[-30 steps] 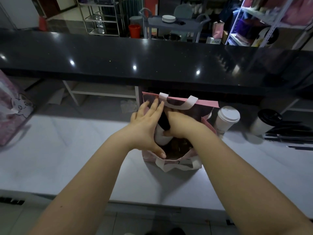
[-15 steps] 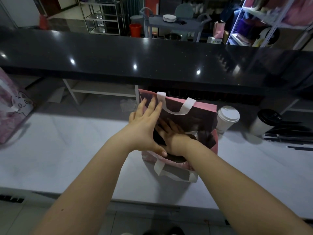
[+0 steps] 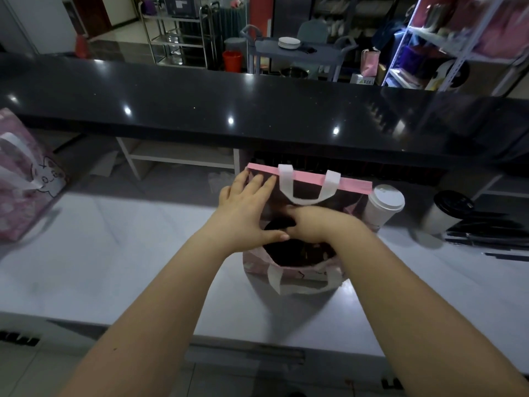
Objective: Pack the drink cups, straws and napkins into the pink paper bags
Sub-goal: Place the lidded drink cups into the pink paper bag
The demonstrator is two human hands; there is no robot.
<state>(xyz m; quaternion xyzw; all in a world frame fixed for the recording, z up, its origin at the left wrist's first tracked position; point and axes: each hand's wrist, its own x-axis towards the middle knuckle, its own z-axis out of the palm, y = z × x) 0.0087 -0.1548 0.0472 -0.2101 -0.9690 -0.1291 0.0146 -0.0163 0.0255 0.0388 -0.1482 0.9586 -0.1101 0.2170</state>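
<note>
Pink paper bag [image 3: 352,184], flat white handles [image 3: 309,199], stands open-mouthed.

A drinks shop, staff side: lidded takeaway cups [image 3: 385,206] on the white counter [image 3: 128,247] right of the right grip [image 3: 315,226], a black serving bar [image 3: 200,104] beyond it, steel racks [image 3: 177,38] and a plate trolley [image 3: 297,51] farther back.

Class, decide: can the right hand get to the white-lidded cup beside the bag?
Probably yes. The right hand sits in the mouth of the bag, and the cup stands close on its right; only the bag's side wall lies between.
</note>
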